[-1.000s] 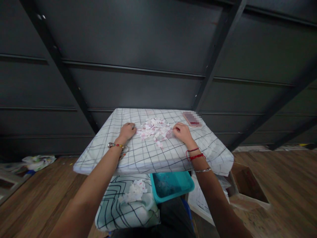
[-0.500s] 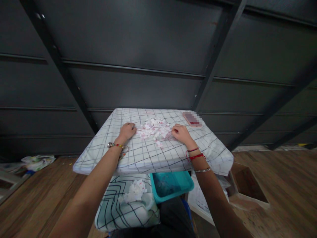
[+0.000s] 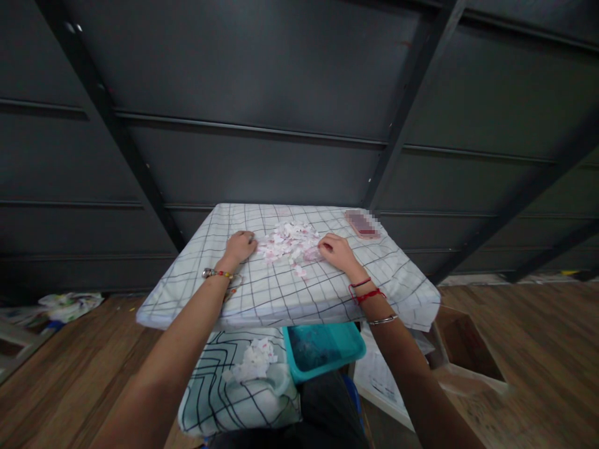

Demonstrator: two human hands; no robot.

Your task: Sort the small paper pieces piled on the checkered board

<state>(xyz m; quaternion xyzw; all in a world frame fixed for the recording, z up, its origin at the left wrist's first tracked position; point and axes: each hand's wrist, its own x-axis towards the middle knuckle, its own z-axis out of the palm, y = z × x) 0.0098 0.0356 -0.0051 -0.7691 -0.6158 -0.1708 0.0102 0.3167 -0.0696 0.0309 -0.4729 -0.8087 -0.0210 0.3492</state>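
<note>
A loose heap of small white paper-like pieces (image 3: 287, 242) with pink marks lies on the checked cloth. My left hand (image 3: 241, 247) rests on the cloth at the heap's left edge, fingers lying loosely down. On the opposite side, my right hand (image 3: 337, 251) is closed in a pinch, thumb against fingers. Beside its fingertips is a sheer pinkish patch (image 3: 311, 253), perhaps thin plastic film. What the pinch holds is too small to make out. A few pieces (image 3: 299, 271) lie apart in front of the heap.
The table's checked cloth (image 3: 276, 299) hangs over its edge. A phone (image 3: 359, 224) lies at the back right. Below are a teal basin (image 3: 341, 346) and a cushion (image 3: 206, 399) bearing more white pieces (image 3: 257, 360). A cardboard box (image 3: 468, 343) stands right; a dark panelled wall (image 3: 262, 162) rises behind.
My right hand has shifted slightly left, closer to the heap, and the pinkish patch by its fingertips has moved left too. My left hand stays where it was.
</note>
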